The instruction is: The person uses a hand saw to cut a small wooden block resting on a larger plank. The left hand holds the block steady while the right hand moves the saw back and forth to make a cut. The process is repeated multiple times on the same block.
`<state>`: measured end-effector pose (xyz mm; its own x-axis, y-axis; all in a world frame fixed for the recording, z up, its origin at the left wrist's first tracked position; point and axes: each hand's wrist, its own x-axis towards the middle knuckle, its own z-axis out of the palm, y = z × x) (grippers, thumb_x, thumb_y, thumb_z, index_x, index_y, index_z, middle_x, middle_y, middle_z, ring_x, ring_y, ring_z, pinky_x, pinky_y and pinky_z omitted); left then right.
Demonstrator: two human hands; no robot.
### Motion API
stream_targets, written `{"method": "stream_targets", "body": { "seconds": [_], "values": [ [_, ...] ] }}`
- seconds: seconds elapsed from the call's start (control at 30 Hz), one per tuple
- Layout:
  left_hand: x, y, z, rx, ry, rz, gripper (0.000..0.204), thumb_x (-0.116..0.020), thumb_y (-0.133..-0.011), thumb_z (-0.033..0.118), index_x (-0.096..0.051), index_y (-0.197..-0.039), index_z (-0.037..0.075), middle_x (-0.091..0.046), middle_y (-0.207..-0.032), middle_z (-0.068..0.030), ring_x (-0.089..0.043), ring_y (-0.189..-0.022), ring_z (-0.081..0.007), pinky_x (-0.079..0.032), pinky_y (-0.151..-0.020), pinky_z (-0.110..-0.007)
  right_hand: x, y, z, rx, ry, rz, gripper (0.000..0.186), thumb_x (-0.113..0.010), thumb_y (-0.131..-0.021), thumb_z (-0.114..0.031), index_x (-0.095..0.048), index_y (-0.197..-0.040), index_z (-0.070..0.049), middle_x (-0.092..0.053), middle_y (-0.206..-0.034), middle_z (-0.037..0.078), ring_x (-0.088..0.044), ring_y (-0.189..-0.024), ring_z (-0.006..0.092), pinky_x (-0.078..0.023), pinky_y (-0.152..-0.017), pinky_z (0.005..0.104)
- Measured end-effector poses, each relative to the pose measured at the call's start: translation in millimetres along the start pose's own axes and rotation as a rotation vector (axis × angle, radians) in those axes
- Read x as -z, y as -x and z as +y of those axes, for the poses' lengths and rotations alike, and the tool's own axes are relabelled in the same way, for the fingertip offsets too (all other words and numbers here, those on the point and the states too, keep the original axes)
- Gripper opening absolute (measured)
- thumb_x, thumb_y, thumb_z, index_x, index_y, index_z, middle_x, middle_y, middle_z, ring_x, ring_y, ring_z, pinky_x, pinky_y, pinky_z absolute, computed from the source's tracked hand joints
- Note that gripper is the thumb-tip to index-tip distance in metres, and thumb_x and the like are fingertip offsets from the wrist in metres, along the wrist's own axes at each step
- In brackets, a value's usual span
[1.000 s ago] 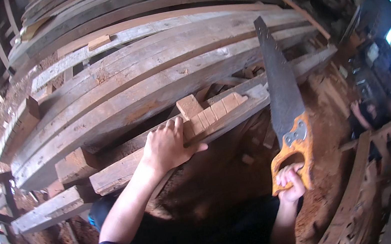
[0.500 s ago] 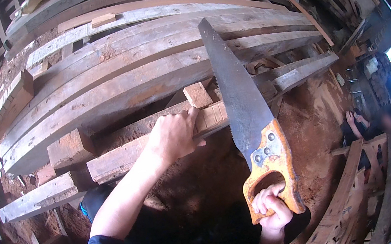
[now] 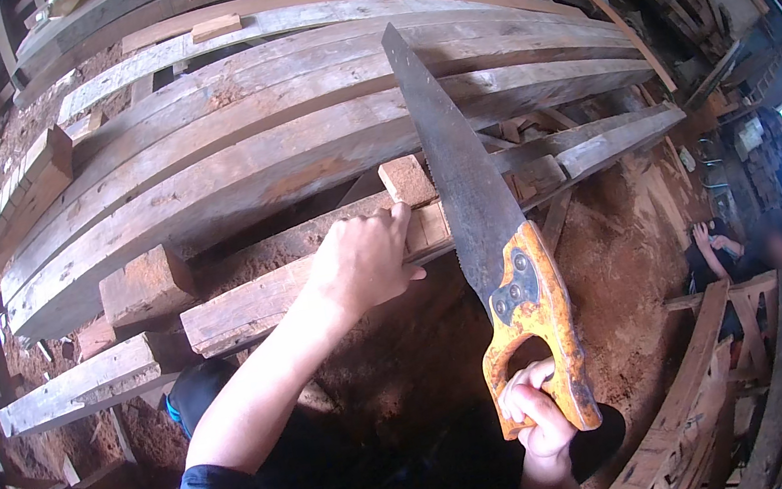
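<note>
Mid-frame in head view, left hand (image 3: 363, 259): draped over the beam (image 3: 254, 307), can't tell if clamped.
Lower right of centre, right hand (image 3: 540, 409): clamped on orange saw handle (image 3: 553, 316).
Saw (image 3: 480, 216): tip at upper centre, blade crossing before beam.
Wood block (image 3: 407, 181): just beyond left hand.
</note>
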<state>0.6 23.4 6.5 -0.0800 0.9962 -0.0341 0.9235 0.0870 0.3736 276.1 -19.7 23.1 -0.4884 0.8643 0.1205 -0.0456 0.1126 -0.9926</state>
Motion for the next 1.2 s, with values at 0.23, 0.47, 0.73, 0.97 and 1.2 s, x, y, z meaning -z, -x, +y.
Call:
{"method": "stream_targets", "body": {
  "seconds": [0.23, 0.47, 0.73, 0.97, 1.2],
  "values": [
    [3.8, 0.5, 1.5, 0.013, 0.008, -0.019, 0.076, -0.073, -0.078, 0.05, -0.046, -0.125, -0.003, -0.068, -0.083, -0.02, -0.07, -0.081, -0.0373, -0.056, -0.071, -0.044, 0.0, -0.8, -1.9, 0.034, 0.1, -0.061, 0.013, -0.055, -0.08, 0.005, -0.049, -0.088, -0.003, -0.053, -0.068, 0.009, -0.051, -0.054, 0.0154, -0.046, -0.054, 0.0289],
    [0.0, 0.5, 3.2, 0.003, -0.006, 0.015, 0.072, -0.074, -0.077, 0.05, -0.048, -0.118, -0.003, -0.068, -0.084, -0.02, -0.07, -0.08, -0.0365, -0.057, -0.07, -0.042, -4.3, 5.1, 5.6, 0.069, 0.125, 0.054, 0.014, -0.069, -0.074, -0.001, -0.055, -0.075, -0.002, -0.059, -0.062, 0.008, -0.056, -0.051, 0.0167, -0.044, -0.052, 0.0286],
    [-8.4, -1.3, 9.7, 0.076, -0.132, 0.112, 0.078, -0.074, -0.076, 0.057, -0.048, -0.114, -0.006, -0.068, -0.087, -0.0175, -0.071, -0.081, -0.0326, -0.057, -0.071, -0.04, -1.6, 6.0, 12.5, -0.051, 0.04, 0.048, 0.005, -0.048, -0.084, 0.002, -0.046, -0.086, -0.002, -0.049, -0.064, 0.008, -0.049, -0.055, 0.0143, -0.045, -0.057, 0.0292],
    [-9.9, -13.5, 14.1, 0.061, -0.13, 0.015, 0.065, -0.076, -0.076, 0.045, -0.05, -0.109, -0.005, -0.068, -0.089, -0.0205, -0.071, -0.08, -0.0336, -0.058, -0.067, -0.039, -10.7, 3.3, 10.5, 0.026, 0.062, 0.158, 0.01, -0.066, -0.076, 0.001, -0.057, -0.077, -0.001, -0.059, -0.061, 0.007, -0.055, -0.05, 0.0144, -0.043, -0.051, 0.0278],
    [-1.0, -7.2, 19.0, 0.142, -0.067, 0.054, 0.035, -0.065, -0.071, 0.009, -0.056, -0.101, -0.005, -0.068, -0.08, -0.0181, -0.072, -0.074, -0.0298, -0.058, -0.064, -0.036, -7.2, 2.1, 9.9, 0.1, 0.319, 0.043, 0.017, -0.071, -0.076, 0.003, -0.058, -0.082, -0.005, -0.059, -0.065, 0.006, -0.058, -0.054, 0.0174, -0.046, -0.055, 0.0301]
  ]
}}
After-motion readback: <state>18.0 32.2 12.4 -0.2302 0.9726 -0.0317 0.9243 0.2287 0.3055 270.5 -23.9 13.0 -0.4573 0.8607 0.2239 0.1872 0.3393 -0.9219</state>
